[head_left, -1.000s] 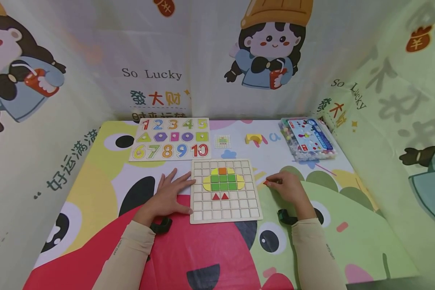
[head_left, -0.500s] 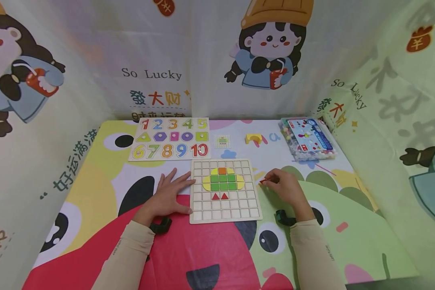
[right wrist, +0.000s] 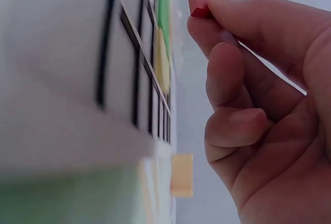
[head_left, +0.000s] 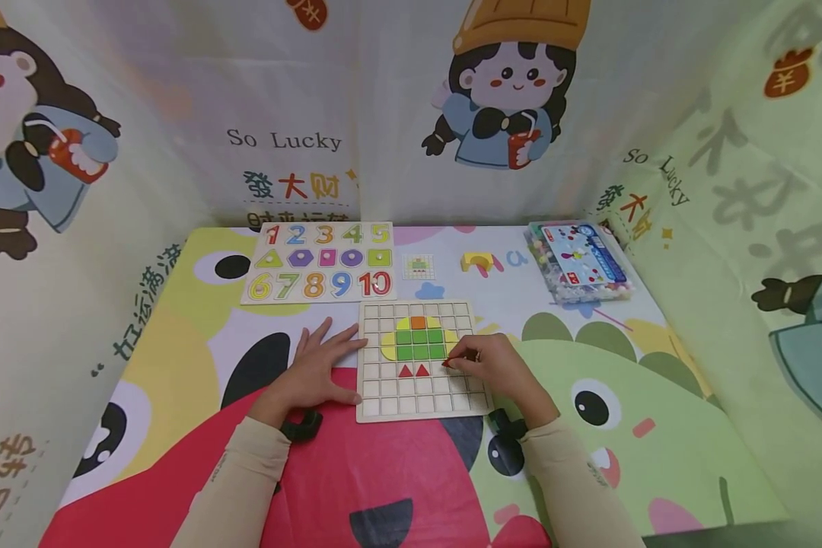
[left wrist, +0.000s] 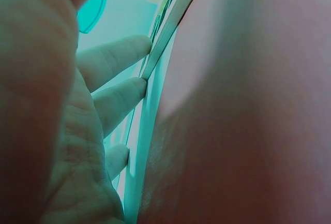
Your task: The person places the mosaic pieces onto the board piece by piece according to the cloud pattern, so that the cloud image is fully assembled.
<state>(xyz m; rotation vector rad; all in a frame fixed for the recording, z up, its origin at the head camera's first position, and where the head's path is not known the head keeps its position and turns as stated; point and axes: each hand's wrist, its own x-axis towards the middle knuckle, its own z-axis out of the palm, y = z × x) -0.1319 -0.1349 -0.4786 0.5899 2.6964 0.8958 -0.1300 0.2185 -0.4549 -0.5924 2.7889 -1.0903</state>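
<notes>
A square wooden grid board [head_left: 383, 407] lies in the middle of the table. Green squares [head_left: 421, 344], an orange square [head_left: 418, 323] and yellow rounded pieces [head_left: 389, 347] form a shape on it. Below them, two red triangles [head_left: 413, 371] sit side by side in cells. My left hand [head_left: 318, 369] is spread flat at the board's left edge, its fingertips touching the edge. Above the board's right part, my right hand [head_left: 496, 365] pinches a small red block [right wrist: 198, 1] between thumb and index finger. Its other fingers are curled in the right wrist view.
Behind the board lie a number and shape puzzle [head_left: 320, 263], a small pattern card [head_left: 418, 267] and a yellow arch block [head_left: 477, 262]. A clear box of colourful pieces [head_left: 578, 261] stands at the back right. Printed cloth walls border the table.
My right hand, pinching the red block, has moved left from beside the board to over its right part. The left hand has stayed at the left edge.
</notes>
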